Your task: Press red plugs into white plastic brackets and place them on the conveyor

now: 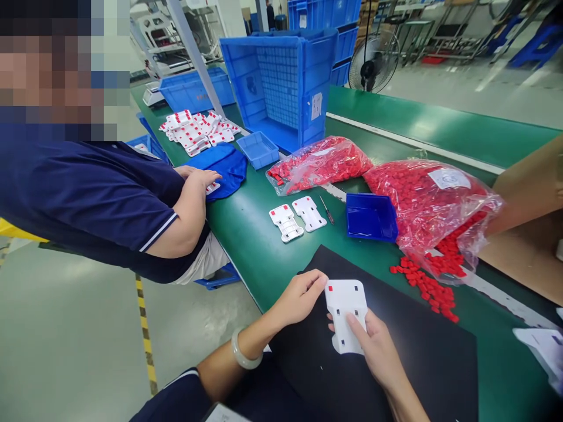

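Note:
My right hand (380,346) grips a white plastic plate (349,299) with a narrowed waist, its thumb lying across the front. One red piece (331,288) fills the slot at the plate's upper left corner, while several other slots show dark. At that same corner, my left hand (303,296) is closed, thumb and forefinger pinching the edge. Under both hands lies a black mat (422,346). Loose red pieces (428,287) are scattered beyond the mat to the right, spilling from a clear bag of red pieces (431,205).
Two more white plates (309,213) lie ahead beside a screwdriver (328,211) and a dark blue bin (372,217). Another bag of red pieces (321,164) sits farther back. At left, a co-worker's hand (202,177) rests near a blue cloth (226,170). A large blue crate (314,94) stands behind.

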`<act>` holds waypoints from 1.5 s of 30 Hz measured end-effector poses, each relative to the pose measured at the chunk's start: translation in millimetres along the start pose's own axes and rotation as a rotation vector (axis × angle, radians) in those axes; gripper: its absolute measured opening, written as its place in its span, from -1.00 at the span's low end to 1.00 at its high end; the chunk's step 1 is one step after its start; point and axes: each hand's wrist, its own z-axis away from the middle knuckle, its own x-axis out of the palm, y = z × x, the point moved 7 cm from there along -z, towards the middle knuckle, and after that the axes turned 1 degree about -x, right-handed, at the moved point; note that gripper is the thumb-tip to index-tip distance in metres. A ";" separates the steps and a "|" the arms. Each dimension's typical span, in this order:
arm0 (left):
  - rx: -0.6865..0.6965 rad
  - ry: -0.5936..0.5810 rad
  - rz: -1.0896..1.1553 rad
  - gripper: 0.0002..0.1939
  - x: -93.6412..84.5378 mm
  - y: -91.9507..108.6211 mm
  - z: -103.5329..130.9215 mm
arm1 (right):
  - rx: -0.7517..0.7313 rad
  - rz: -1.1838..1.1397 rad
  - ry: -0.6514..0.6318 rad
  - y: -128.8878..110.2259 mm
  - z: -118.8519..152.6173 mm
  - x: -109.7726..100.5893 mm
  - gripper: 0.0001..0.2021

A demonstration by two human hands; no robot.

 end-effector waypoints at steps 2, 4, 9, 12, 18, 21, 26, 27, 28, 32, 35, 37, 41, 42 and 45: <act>-0.001 -0.047 0.004 -0.60 3.4 -2.0 -3.3 | -0.012 0.002 -0.020 0.5 1.4 1.2 -0.49; 0.000 -0.078 0.003 -0.60 5.0 -3.3 -4.6 | -0.005 -0.009 -0.032 2.1 1.9 0.9 -0.51; 0.010 -0.128 -0.029 -0.63 6.3 -4.2 -6.0 | 0.018 -0.023 -0.046 4.3 1.0 1.3 -0.51; 0.012 -0.118 -0.094 -0.67 -1.2 -7.8 -15.2 | 0.035 -0.030 0.002 4.8 -2.0 1.4 -0.48; 0.010 0.163 -0.382 -0.78 -32.9 -18.5 -53.3 | 0.109 -0.080 0.071 13.0 -11.9 -5.1 -0.39; 0.055 0.107 -0.407 -0.96 -23.7 -16.8 -59.6 | 0.149 -0.113 0.041 18.5 -17.2 -9.1 -0.34; 0.113 0.108 -0.412 -0.91 -12.4 -11.1 -48.1 | 0.151 -0.093 0.012 19.0 -21.9 -10.4 -0.39; 0.114 0.131 -0.423 -0.87 -12.7 -12.2 -47.8 | 0.150 -0.085 0.011 18.4 -22.4 -9.7 -0.40; 0.110 0.153 -0.435 -0.83 -13.0 -14.2 -48.9 | 0.150 -0.080 0.015 17.9 -22.8 -9.1 -0.41; 0.127 0.163 -0.462 -0.92 -10.6 -19.2 -57.6 | 0.150 -0.071 0.039 16.3 -24.6 -8.4 -0.42; 0.210 0.118 -0.458 -0.94 -3.9 -11.2 -52.5 | 0.146 -0.080 0.036 16.1 -26.5 -8.7 -0.39; 0.274 0.053 -0.463 -0.94 5.0 -5.0 -41.8 | 0.146 -0.088 0.034 17.2 -27.6 -9.6 -0.37; 0.353 -0.060 -0.496 -0.91 23.3 -2.5 -18.0 | 0.154 -0.116 0.047 21.7 -28.0 -11.5 -0.40; 0.360 -0.072 -0.514 -0.88 25.9 -4.0 -13.7 | 0.153 -0.121 0.051 22.6 -27.9 -11.7 -0.41; 0.337 -0.087 -0.574 -0.80 27.5 -12.5 -7.0 | 0.136 -0.118 0.063 23.5 -27.6 -12.3 -0.39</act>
